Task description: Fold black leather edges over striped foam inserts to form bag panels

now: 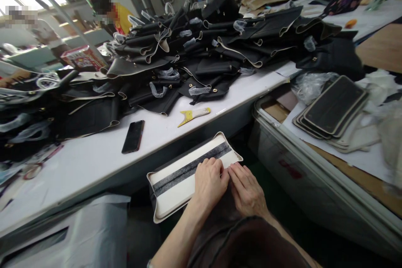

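Note:
Over my lap lies a bag base (176, 199), a long cream panel with a dark grey strip along its middle and raised, pinched corners. Dark material hangs below its rim. My left hand (211, 179) is closed on the near long edge, right of the middle, its fingers curled over the cream surface. Close beside it, my right hand (248, 188) grips the same edge near the right corner, fingers pressed together. Both thumbs are largely hidden, as is the underside of the base.
Black bags (207, 67) with plastic-wrapped handles are heaped on the white table (169, 134). Near its front edge lie a phone (133, 136) and a yellow-and-white tool (194, 115). Dark panels (334, 104) are stacked on the right. People (121, 19) work at the far left.

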